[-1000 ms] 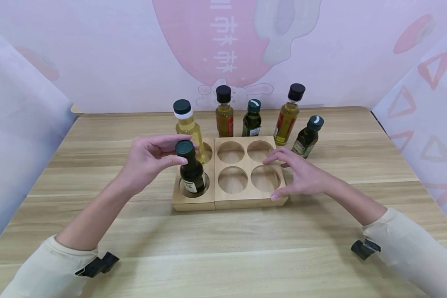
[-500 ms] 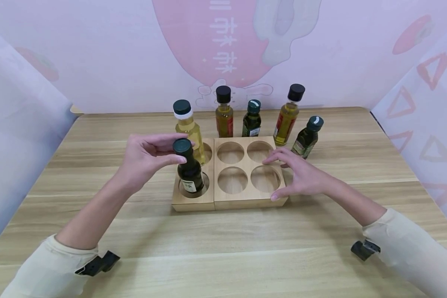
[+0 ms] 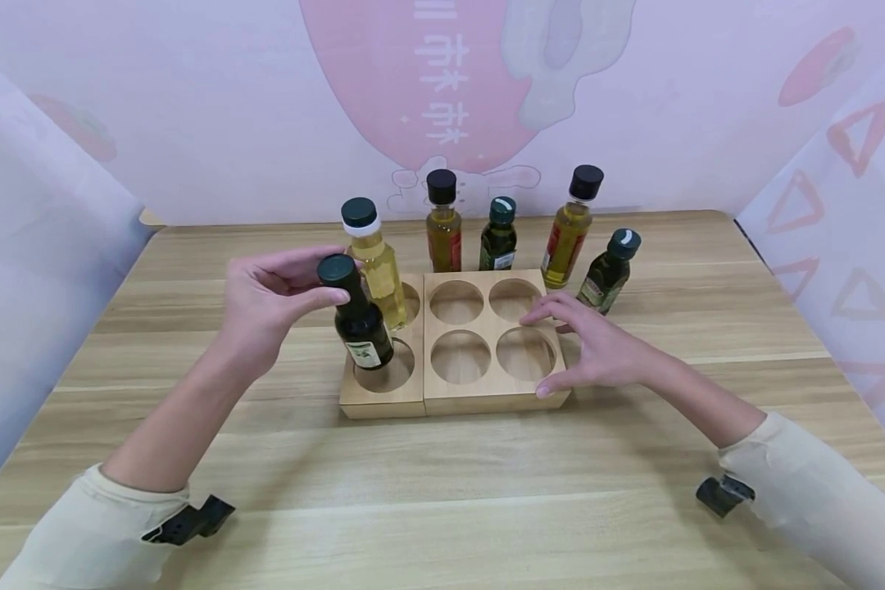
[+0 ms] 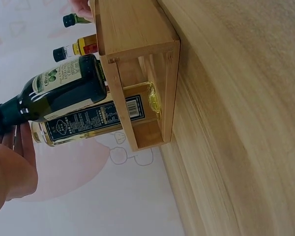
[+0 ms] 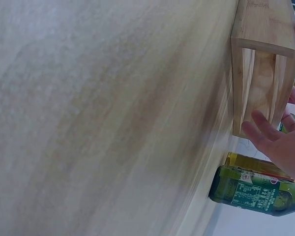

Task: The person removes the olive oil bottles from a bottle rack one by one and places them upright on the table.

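Note:
My left hand (image 3: 323, 277) grips the cap and neck of a dark green bottle (image 3: 361, 324), which leans to the left with its base at the rim of the front left hole of a wooden rack (image 3: 487, 395). A pale yellow bottle (image 3: 378, 274) stands in the back left hole. My right hand (image 3: 560, 352) rests on the rack's right side with its fingers spread. In the left wrist view the dark bottle (image 4: 64, 93) lies across the yellow bottle (image 4: 88, 125). In the right wrist view my fingers (image 5: 280, 142) touch the rack (image 5: 263, 29).
Behind the rack stand an amber bottle (image 3: 443, 225), a small dark green bottle (image 3: 499, 238) and a golden bottle with a red label (image 3: 569, 233). A small green bottle (image 3: 609, 270) is at the rack's back right corner. Printed screens wall in the wooden table (image 3: 442, 492).
My left hand has lifted the dark green bottle up and to the left out of the front left hole, and it now tilts. The right hand has stayed on the rack.

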`<state>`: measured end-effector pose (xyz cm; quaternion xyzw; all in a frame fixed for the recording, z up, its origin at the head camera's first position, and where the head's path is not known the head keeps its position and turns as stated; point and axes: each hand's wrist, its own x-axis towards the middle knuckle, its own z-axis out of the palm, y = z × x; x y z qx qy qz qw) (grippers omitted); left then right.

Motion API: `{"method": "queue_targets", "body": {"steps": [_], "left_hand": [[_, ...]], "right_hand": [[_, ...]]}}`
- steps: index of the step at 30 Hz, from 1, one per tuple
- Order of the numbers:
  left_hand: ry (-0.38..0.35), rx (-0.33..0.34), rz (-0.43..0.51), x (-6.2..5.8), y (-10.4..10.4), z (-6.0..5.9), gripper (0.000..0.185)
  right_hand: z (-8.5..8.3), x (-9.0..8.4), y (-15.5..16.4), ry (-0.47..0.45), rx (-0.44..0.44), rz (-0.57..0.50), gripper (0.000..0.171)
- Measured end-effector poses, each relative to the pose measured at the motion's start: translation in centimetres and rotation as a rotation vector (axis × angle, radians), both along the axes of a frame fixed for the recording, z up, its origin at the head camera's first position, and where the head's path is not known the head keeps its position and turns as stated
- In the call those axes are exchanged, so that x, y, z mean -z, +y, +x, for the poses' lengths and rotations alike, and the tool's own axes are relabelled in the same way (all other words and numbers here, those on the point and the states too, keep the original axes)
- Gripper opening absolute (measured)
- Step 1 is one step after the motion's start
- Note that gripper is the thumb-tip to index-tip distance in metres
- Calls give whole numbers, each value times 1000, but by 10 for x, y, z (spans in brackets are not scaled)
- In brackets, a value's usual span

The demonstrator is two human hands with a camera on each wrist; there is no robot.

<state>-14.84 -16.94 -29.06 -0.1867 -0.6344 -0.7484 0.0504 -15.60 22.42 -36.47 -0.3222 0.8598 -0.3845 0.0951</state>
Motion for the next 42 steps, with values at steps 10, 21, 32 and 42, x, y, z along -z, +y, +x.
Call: {"method": "queue_targets", "body": {"steps": [10, 21, 32, 42], "left_hand": [[41, -64, 85, -2, -8, -2, 42], [43, -111, 106, -7, -16, -5, 40], [23, -154, 142, -4, -31, -18, 35], [-52, -145, 143, 3, -46, -30, 36]], "right_hand": [[2, -1, 0, -5, 4, -5, 77], [0, -1, -1, -8, 3, -2, 78], [0, 0, 0, -14, 6, -2, 78], [0, 1, 1, -4, 7, -5, 78]]}}
